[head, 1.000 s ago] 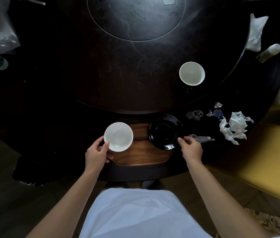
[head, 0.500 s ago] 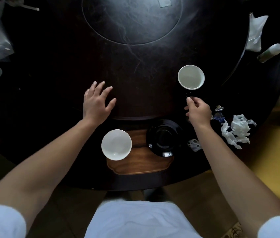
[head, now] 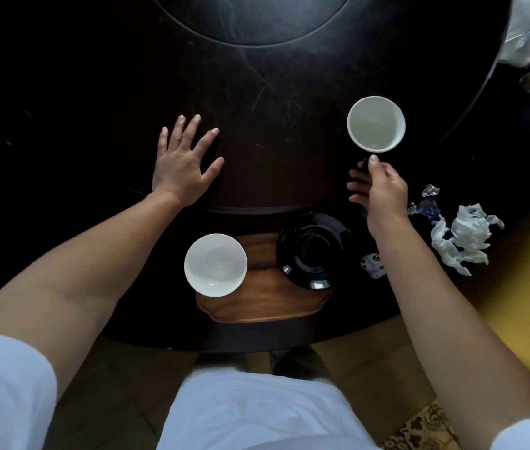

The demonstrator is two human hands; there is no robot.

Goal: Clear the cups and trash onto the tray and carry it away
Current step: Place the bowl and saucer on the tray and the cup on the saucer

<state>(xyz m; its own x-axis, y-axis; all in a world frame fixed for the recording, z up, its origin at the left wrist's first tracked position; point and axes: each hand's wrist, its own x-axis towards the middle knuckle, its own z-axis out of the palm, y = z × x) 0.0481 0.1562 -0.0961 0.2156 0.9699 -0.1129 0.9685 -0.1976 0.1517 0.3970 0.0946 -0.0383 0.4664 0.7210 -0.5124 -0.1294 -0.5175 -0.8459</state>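
Head view: right hand (head: 382, 190) reached, fingers open, just short of white cup (head: 376, 124); left hand (head: 183, 160) lay flat, empty; best grasped low around wall, then set on wooden tray (head: 257, 303)

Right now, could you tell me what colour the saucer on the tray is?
Glossy black saucer, clearest in the head view.

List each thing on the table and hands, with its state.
White bowl: upright, empty, on tray.
Black saucer: on tray's right end.
Tray: at table edge.
White cup: upright, off tray.
Crumpled tissue: loose on table.
Left hand: open, flat.
Right hand: reaching cup, empty.
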